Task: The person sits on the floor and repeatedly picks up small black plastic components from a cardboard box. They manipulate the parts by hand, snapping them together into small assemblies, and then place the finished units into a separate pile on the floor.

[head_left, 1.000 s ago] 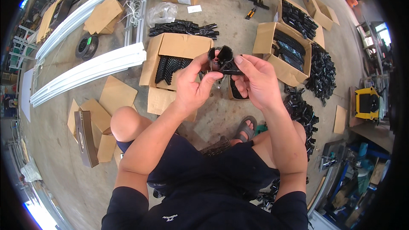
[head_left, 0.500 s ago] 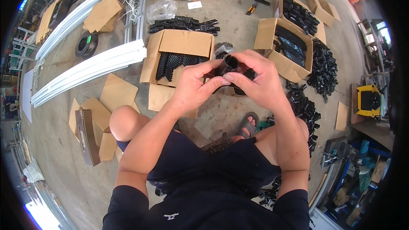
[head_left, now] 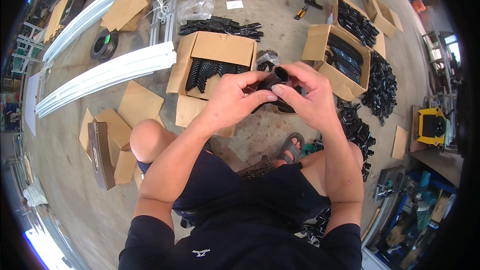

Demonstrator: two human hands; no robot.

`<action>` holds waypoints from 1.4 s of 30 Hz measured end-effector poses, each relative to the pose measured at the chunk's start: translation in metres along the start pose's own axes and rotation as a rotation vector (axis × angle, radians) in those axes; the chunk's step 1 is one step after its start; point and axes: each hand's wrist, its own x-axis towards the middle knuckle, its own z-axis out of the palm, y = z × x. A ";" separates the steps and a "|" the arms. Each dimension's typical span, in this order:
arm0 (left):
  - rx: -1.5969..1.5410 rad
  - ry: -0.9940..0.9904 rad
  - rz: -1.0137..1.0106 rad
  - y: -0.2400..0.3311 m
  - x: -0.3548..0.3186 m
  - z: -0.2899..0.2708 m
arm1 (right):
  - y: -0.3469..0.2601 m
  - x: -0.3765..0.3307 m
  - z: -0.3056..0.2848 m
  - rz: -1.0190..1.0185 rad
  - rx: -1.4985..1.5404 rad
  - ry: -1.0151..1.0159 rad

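Note:
Between my two hands is a black tubular fitting (head_left: 280, 75), its round open end facing up toward me. My left hand (head_left: 237, 95) grips it from the left, with the thumb laid along its near side. From the right, my right hand (head_left: 312, 92) closes on the same piece, its thumb pressed against the front close to the left thumb. Fingers cover much of the fitting, so its full shape is hidden. Beyond my left hand stands an open carton (head_left: 175, 72) with rows of black ribbed parts (head_left: 204, 75) inside.
At the right, another open carton (head_left: 316, 40) holds black parts, with a heap of black fittings (head_left: 381, 87) beside it. Long white metal profiles (head_left: 107, 77) lie at the left near a wire spool (head_left: 104, 46). An orange-and-black tool (head_left: 300, 13) lies on the floor.
My hands and the fitting have shifted slightly right in the picture, and the fitting's open end has tilted a little to the right. Both hands keep their grip.

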 end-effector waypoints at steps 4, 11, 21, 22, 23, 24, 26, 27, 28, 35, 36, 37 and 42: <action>-0.067 0.056 0.059 -0.007 0.001 0.005 | 0.007 -0.001 0.004 0.015 0.098 0.036; -0.364 0.190 0.034 -0.021 0.000 0.021 | 0.027 0.000 0.011 0.142 0.176 0.077; -0.260 0.180 0.014 -0.013 0.006 0.016 | 0.022 0.003 0.009 0.321 0.267 0.089; -0.285 0.179 0.023 -0.014 0.007 0.015 | 0.022 0.003 0.009 0.311 0.261 0.086; -0.293 0.180 0.011 -0.015 0.007 0.014 | 0.023 0.004 0.010 0.319 0.240 0.064; -0.304 0.177 -0.001 -0.016 0.008 0.013 | 0.023 0.004 0.008 0.329 0.214 0.047; -0.282 0.180 -0.030 -0.017 0.007 0.011 | 0.025 0.006 0.007 0.352 0.241 0.018; -0.254 0.183 -0.046 -0.015 0.006 0.010 | 0.028 0.008 0.005 0.366 0.287 0.009; -0.229 0.193 -0.058 -0.012 0.006 0.009 | 0.032 0.013 0.003 0.378 0.330 -0.007; 0.182 0.286 0.036 -0.004 0.016 0.003 | 0.209 0.024 -0.030 0.581 -0.459 0.011; 0.336 0.278 0.062 -0.003 0.016 0.001 | 0.238 0.011 -0.028 0.539 -0.688 -0.037; 0.421 0.282 0.089 -0.003 0.016 -0.001 | 0.263 -0.003 -0.022 0.570 -0.773 -0.134; 0.590 0.364 0.155 0.001 0.018 -0.012 | 0.356 -0.056 0.004 0.582 -1.028 -0.357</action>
